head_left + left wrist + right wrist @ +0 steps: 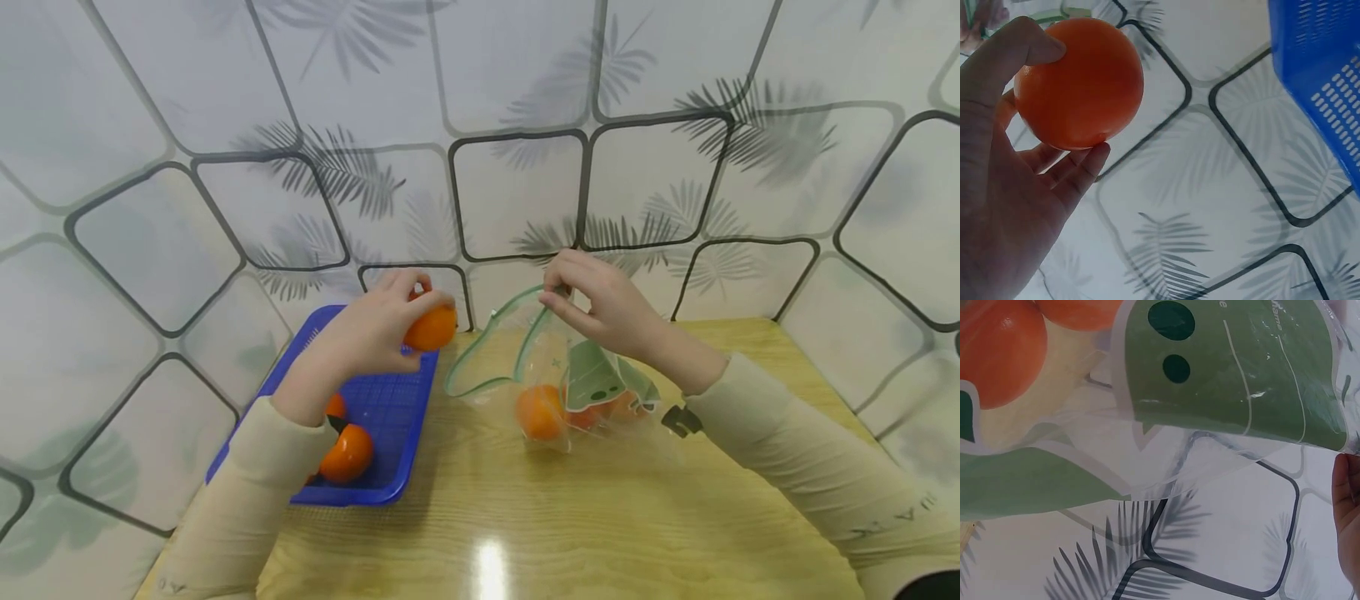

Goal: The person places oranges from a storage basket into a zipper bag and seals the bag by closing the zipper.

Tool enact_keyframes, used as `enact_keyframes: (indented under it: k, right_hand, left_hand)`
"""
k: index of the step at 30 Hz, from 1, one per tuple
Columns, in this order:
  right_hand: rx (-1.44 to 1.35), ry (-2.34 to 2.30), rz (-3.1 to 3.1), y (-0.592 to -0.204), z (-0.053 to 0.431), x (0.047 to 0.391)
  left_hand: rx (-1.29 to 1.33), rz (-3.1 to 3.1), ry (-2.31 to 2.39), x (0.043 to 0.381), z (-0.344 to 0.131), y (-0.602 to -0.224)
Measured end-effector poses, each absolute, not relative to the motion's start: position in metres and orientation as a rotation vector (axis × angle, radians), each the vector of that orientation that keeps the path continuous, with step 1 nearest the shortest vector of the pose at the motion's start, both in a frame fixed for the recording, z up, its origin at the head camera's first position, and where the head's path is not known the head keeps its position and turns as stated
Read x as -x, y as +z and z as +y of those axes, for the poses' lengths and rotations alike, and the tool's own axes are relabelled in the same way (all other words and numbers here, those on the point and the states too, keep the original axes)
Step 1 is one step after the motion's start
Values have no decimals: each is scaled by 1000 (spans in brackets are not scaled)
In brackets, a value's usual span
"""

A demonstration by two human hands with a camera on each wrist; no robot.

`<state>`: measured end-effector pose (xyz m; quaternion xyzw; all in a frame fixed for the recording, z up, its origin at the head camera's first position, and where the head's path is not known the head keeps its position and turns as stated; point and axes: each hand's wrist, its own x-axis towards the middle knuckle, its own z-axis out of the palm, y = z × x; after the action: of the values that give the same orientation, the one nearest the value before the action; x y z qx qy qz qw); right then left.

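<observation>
My left hand (367,325) grips an orange (431,327) above the right rim of a blue basket (408,450). In the left wrist view the thumb lies over the top of that orange (1082,84) and the fingertips support it from below. With thumb and fingers, my right hand (603,304) pinches the upper edge of a clear zip bag (551,358) printed with green shapes. The bag's green-edged mouth gapes toward the left hand. Several oranges (540,412) lie at the bottom of the bag, partly hidden by its print.
More oranges (348,454), one with a dark leaf, sit in the basket's near part, partly behind the left forearm. The wooden table (480,500) meets a patterned wall (517,200) close behind the bag. A dark object (930,586) shows at the lower right corner.
</observation>
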<state>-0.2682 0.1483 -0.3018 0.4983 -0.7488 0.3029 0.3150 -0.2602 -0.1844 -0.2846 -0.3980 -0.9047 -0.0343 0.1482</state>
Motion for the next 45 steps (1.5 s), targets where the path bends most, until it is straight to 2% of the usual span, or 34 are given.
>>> enact_keyframes:
  k: [18, 45]
  right_hand:
    - [-1317, 798, -1973, -298, 146, 268]
    - [-1288, 796, -1954, -287, 147, 267]
  left_hand:
    - [1340, -2428, -183, 237, -155, -274]
    - [1516, -2451, -248, 246, -124, -271]
